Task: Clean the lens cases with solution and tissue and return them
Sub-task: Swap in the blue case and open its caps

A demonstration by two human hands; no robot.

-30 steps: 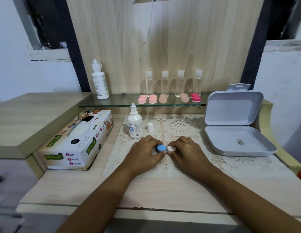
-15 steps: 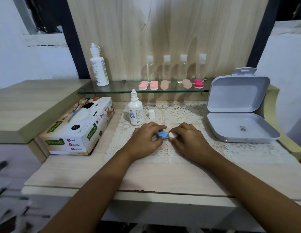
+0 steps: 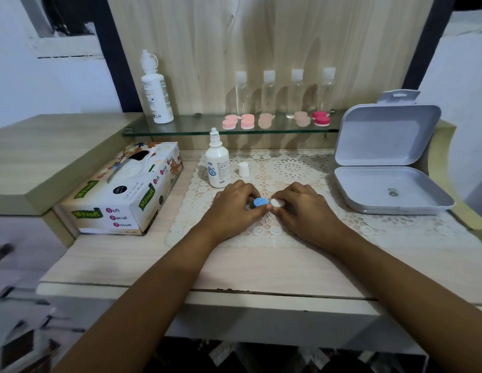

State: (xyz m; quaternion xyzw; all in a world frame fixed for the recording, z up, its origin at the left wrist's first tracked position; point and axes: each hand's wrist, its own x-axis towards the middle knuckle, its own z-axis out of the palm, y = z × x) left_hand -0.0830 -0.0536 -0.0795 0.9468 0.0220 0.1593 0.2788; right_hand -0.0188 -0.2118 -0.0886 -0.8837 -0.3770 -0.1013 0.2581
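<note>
Just in front of the small solution bottle [image 3: 217, 164], on the lace mat [image 3: 288, 168], the lens case [image 3: 264, 203] sits between both hands. The left hand [image 3: 234, 204] curls its fingers round the blue cap [image 3: 260, 202], and the right hand [image 3: 301, 208] pinches the white cap [image 3: 276, 202]. The step looks like twisting the caps; loosening or tightening, I cannot tell. If opening, the next move calls for solution from that bottle, then a sheet from the tissue box [image 3: 121, 195] left of it.
</note>
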